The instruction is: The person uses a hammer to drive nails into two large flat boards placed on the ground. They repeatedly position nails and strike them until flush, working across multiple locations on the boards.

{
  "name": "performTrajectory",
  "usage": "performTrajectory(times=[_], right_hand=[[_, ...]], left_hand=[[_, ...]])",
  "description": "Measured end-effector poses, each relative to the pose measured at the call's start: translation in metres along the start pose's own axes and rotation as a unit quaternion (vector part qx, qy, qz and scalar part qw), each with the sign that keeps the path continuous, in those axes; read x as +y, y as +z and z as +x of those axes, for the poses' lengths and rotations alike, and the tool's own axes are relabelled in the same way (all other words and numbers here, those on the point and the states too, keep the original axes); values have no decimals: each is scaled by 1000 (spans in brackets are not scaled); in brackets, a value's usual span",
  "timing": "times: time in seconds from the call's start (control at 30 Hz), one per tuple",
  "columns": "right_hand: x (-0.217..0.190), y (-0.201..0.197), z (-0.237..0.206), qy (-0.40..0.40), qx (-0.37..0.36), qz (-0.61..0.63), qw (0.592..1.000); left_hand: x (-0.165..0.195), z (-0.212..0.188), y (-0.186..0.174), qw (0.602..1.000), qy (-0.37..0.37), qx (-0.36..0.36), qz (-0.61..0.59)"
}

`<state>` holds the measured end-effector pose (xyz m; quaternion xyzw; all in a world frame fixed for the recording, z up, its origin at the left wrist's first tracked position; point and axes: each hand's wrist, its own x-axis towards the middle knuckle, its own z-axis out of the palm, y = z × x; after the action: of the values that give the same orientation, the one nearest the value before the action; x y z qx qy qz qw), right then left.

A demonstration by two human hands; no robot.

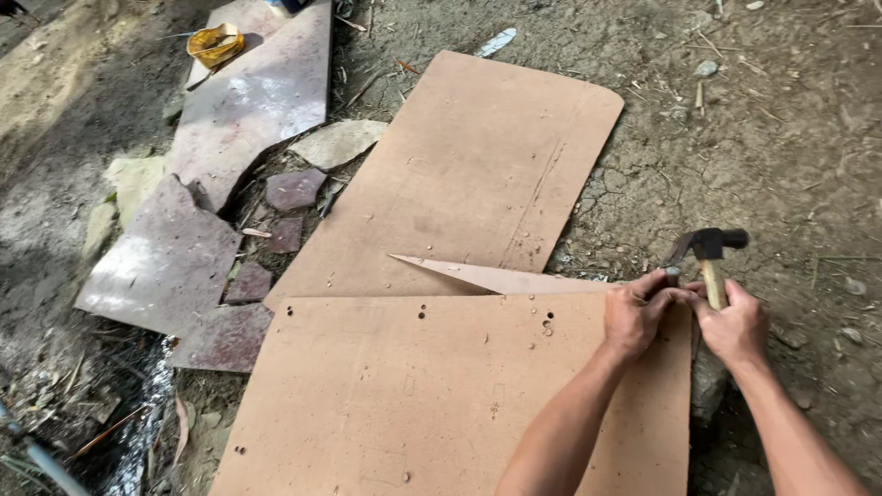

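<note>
A claw hammer point(710, 254) with a dark head and a wooden handle is gripped in my right hand point(735, 326), its head just past the far right corner of the near brown board point(413, 395). My left hand point(636, 312) rests on that corner, fingers pinched at the edge right below the hammer's claw; whether it holds something small I cannot tell. A thin pointed sliver of board point(487, 274) lies along the near board's far edge. A second, larger brown board point(478, 165) lies beyond it.
Broken purplish stone slabs point(239, 110) and smaller fragments lie to the left on dry cracked earth. A yellow roll of tape point(215, 44) sits on the far slab. A stone point(707, 386) props the near board's right edge. Twigs and a pipe point(37, 455) lie at bottom left.
</note>
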<state>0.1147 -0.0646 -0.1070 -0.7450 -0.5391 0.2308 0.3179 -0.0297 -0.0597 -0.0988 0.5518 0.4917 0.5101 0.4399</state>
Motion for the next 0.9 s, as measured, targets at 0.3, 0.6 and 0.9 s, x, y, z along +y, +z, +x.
performTrajectory(times=[0.3, 0.6, 0.9], right_hand=[[-15, 8, -1, -74, 28, 85, 993], [-19, 8, -2, 47, -39, 76, 995], [-13, 13, 1, 40, -37, 80, 995]], left_hand=[[-28, 11, -9, 995, -42, -6, -93], [-38, 12, -13, 987, -162, -9, -14], [-39, 11, -12, 997, -74, -24, 30]])
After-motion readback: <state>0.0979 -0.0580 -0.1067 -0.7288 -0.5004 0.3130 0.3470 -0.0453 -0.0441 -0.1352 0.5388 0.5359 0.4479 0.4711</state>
